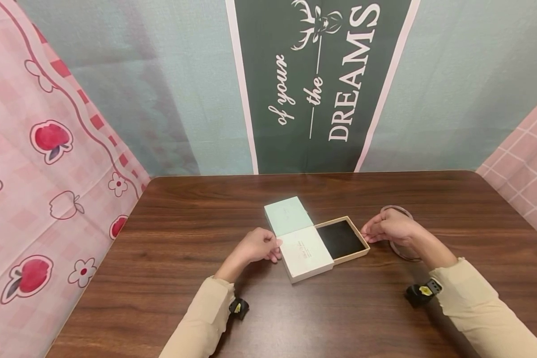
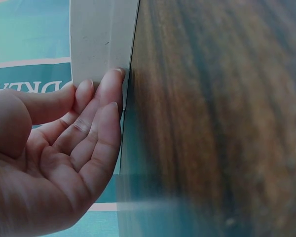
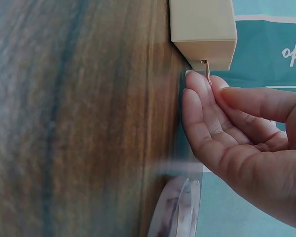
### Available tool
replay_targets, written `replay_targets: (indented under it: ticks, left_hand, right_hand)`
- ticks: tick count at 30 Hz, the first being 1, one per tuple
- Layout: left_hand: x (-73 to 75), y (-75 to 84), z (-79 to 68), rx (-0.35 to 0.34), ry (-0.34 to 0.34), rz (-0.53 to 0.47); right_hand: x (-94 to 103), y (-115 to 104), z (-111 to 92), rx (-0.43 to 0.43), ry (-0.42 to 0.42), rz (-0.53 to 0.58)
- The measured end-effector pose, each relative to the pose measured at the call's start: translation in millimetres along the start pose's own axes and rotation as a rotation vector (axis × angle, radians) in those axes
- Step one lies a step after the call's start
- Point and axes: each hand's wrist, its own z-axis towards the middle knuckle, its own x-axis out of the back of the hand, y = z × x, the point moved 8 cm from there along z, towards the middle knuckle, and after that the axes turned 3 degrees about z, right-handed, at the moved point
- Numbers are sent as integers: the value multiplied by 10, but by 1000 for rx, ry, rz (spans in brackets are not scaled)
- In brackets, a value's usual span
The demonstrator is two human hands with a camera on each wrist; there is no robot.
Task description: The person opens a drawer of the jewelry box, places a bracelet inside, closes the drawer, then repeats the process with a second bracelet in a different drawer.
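While the pale box (image 1: pixel 306 252) on the worktop (image 1: pixel 179 223) is grasped at its left end by the left hand (image 1: pixel 258 244), the tab (image 3: pixel 207 73) of its part-open drawer (image 1: pixel 340 238) is pinched in the grip of the right hand (image 1: pixel 391 228); apparently opening, a level pull seems needed.

I can't read the small print (image 1: pixel 303 250) on the white box (image 1: pixel 295 262). At six o'clock, my right-wrist view cuts off the ring (image 3: pixel 170 211), and from the head camera the right hand (image 1: pixel 391 227) hides part of it. The banner (image 1: pixel 291 154) leaves frame at twelve o'clock; my left-wrist view blurs the tabletop (image 2: pixel 207 123).
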Motion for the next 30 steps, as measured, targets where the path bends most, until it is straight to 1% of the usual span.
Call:
replay_targets:
  ticks: [19, 30]
  left_hand:
    - [-8, -22, 19, 4, -5, 0]
    - [-13, -34, 23, 4, -9, -5]
  right_hand:
    - [-12, -30, -14, 24, -18, -20]
    - [20, -78, -42, 44, -5, 0]
